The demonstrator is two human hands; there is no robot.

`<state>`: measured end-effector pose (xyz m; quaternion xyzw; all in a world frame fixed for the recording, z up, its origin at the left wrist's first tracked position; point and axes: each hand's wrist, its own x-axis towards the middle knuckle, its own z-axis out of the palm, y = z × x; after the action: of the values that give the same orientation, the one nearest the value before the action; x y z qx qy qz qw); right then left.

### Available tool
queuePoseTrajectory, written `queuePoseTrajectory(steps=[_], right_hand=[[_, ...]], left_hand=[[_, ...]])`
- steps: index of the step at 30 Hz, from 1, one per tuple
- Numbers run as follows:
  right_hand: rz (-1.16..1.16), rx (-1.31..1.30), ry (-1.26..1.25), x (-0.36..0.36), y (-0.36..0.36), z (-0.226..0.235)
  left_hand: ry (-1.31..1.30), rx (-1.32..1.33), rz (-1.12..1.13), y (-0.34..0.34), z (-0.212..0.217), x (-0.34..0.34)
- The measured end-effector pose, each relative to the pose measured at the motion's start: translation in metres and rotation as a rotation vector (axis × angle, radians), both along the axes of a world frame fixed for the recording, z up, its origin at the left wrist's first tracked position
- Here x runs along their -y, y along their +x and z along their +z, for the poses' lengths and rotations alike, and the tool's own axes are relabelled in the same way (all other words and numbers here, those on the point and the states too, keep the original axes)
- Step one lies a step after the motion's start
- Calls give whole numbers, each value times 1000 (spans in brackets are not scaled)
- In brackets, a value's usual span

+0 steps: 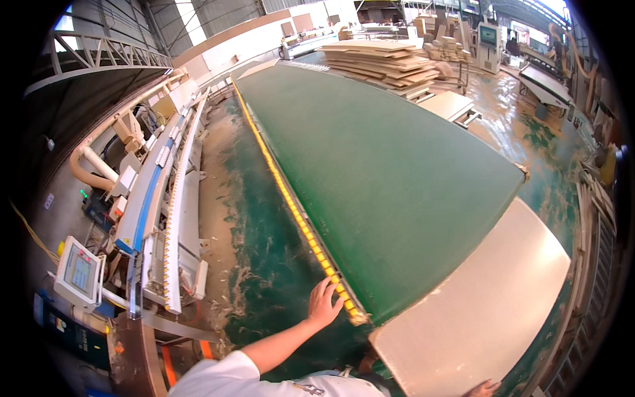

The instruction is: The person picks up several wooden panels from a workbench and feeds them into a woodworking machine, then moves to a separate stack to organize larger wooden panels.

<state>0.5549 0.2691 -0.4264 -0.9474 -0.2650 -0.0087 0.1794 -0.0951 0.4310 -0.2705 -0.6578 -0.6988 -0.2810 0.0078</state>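
My left hand [324,306] is at the near left corner of a long green conveyor belt [390,145]. Its fingers are slightly apart and touch the strip of yellow rollers [301,221] along the belt's left edge. A large pale wooden board [476,284] lies flat at the near end of the belt, its far edge against the green surface. At the board's near edge, low in the picture, my right hand [485,389] has its fingers over the edge; the picture's border cuts off part of it.
Left of the belt stands a long machine [155,178] with a control screen [81,270] at its near end. Stacked boards [383,63] lie beyond the belt's far right side. The green floor [264,298] is dusty. Slatted metal rollers [589,298] run along the right.
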Motion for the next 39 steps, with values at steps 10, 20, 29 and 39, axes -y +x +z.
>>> queuePoseTrajectory(steps=[10,20,29,39], right_hand=[[-212,-152,118,-3,-5,32],[-286,323,-83,-6,38,-41],[-221,235,-162,1,34,-50],[-420,-193,-137,-12,6,22]], left_hand=[[-86,-30,179,85,-58,-65],[1,-47,265,104,-61,-54],[72,-57,289,101,-67,-49],[183,-112,293,108,-73,-54]])
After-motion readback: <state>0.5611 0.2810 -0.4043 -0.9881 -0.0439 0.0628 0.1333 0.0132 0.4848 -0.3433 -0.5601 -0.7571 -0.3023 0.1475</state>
